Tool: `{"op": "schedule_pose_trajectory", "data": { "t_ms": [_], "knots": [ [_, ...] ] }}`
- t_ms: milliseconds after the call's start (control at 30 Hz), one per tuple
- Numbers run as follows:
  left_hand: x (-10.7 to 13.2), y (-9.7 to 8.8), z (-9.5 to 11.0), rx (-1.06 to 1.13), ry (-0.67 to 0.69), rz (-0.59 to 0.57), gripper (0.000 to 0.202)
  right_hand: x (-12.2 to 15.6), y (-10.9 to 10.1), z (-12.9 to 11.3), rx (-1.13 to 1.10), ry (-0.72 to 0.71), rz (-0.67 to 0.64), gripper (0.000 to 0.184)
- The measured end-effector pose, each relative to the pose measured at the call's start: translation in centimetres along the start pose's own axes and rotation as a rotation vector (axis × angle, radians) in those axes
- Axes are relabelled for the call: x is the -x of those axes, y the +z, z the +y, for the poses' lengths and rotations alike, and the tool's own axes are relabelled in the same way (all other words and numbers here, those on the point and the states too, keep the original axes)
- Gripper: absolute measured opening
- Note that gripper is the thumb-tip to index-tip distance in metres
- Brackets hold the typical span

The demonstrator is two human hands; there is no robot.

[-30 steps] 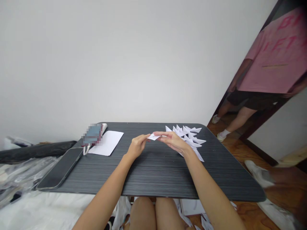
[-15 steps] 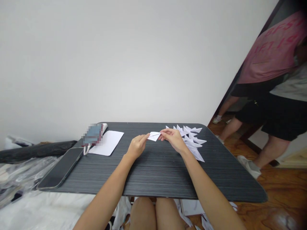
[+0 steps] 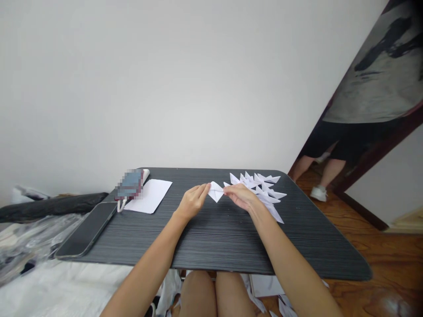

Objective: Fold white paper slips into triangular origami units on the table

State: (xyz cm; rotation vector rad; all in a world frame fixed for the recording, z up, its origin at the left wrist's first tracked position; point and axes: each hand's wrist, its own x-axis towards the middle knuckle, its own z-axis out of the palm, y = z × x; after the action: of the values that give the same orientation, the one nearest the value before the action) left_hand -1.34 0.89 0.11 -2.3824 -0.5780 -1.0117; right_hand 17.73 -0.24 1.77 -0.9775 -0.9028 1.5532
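Observation:
A small folded white paper (image 3: 216, 192), now diamond-shaped with a crease across it, is held above the dark table (image 3: 218, 237). My left hand (image 3: 192, 200) pinches its left corner between thumb and fingers. At the opposite corner, my right hand (image 3: 240, 195) grips the paper with its fingertips. Just beyond the right hand lies a pile of folded white paper pieces (image 3: 269, 198) with pointed ends, partly hidden by that hand.
On the table's left are a stack of white paper sheets (image 3: 150, 197), a blurred-out device (image 3: 130, 185) with a white cable, and a black phone (image 3: 86, 230). More folded papers (image 3: 286, 306) lie on the floor. A person (image 3: 363, 101) stands beyond the doorway at right.
The folded paper has turned from a flatter, tilted view to a diamond facing me, and both hands shifted slightly right. People in the doorway have moved; the pink shirt is gone from view.

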Motion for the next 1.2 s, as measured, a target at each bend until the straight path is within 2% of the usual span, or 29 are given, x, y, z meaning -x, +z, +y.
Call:
{"op": "schedule_pose_trajectory", "data": {
  "t_ms": [67,167,267,567,733,900,1200],
  "knots": [
    [0.0,-0.1,-0.1,0.009,0.003,0.000,0.037,0.2,0.0,-0.2,-0.004,0.047,-0.021,0.011],
    [0.0,-0.2,-0.2,0.028,-0.004,0.006,0.037,0.6,-0.1,-0.7,-0.019,0.194,-0.119,0.005],
    [0.1,-0.3,-0.2,0.033,-0.004,0.004,0.037,0.7,-0.3,-0.9,0.001,0.272,-0.144,0.009],
    [0.2,0.0,-0.3,0.024,0.013,-0.006,0.038,0.1,-0.4,-0.4,0.124,0.261,-0.130,0.023],
    [0.2,0.0,-0.3,0.023,0.010,0.003,0.038,0.4,-0.5,-0.7,0.084,0.283,-0.207,0.033],
    [0.2,0.1,-0.3,0.015,0.015,-0.011,0.038,0.4,-0.8,-0.8,0.030,0.256,-0.271,0.019],
    [0.2,-0.1,-0.2,0.019,0.023,-0.014,0.038,0.4,-1.0,-1.1,-0.004,0.284,-0.278,0.014]
  ]
}}
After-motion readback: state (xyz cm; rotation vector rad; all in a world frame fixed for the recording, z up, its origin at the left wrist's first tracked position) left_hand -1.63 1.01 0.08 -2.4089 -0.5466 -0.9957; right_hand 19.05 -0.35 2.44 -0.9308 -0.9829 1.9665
